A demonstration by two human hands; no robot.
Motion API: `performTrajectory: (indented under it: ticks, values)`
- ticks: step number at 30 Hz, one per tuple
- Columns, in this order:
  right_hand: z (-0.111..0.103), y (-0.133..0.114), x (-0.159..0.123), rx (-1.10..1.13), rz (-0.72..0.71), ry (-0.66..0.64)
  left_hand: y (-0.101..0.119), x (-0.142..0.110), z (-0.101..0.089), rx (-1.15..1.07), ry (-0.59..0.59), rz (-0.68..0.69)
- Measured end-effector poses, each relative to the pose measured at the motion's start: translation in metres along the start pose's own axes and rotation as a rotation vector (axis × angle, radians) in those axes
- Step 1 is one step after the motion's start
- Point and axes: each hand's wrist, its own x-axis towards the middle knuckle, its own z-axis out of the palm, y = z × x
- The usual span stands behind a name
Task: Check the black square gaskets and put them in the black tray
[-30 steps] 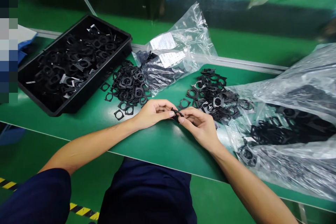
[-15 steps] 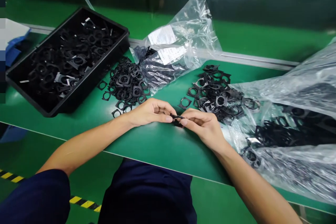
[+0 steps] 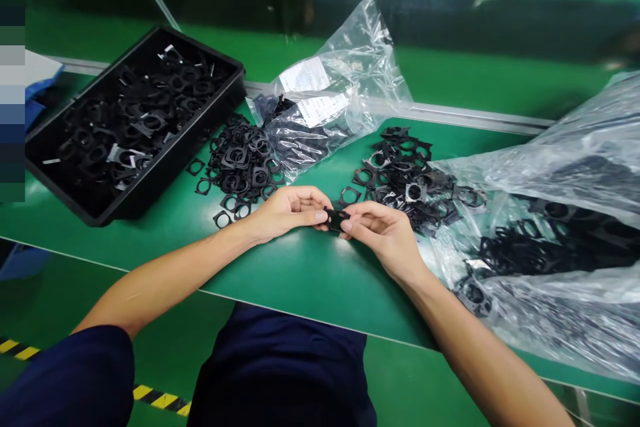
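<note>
My left hand (image 3: 287, 212) and my right hand (image 3: 385, 233) meet over the green table (image 3: 300, 273), both pinching one small black plastic frame part (image 3: 334, 218) between their fingertips. Just left of my left hand lies a heap of the same black frame parts (image 3: 243, 163). Another heap of black parts (image 3: 405, 177) spreads out right behind my right hand. The fingers of both hands are curled and pressed on the part, which hides most of its shape.
A black tray (image 3: 165, 170) with several black parts stands at the left. A clear plastic bag with white labels (image 3: 330, 100) lies behind the left heap. A large clear bag of black parts (image 3: 550, 240) fills the right side. A conveyor rail (image 3: 475, 119) runs behind.
Both hands stay together on the small part; it has been turned between the fingertips, from edge-on to showing more of its face. The view shifted slightly.
</note>
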Motion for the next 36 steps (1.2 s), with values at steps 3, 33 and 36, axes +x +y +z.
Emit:
performTrajectory:
  ticks: [3,33,36]
  values:
    - [0.000,0.000,0.000,-0.009,-0.005,0.012,-0.001,0.000,0.000,0.013,0.005,-0.005]
    - [0.004,0.001,-0.003,-0.040,-0.066,0.089,-0.007,-0.001,0.009,0.066,0.113,0.069]
    - [0.003,0.000,-0.005,-0.053,-0.099,0.061,-0.011,-0.002,0.009,0.103,0.132,0.125]
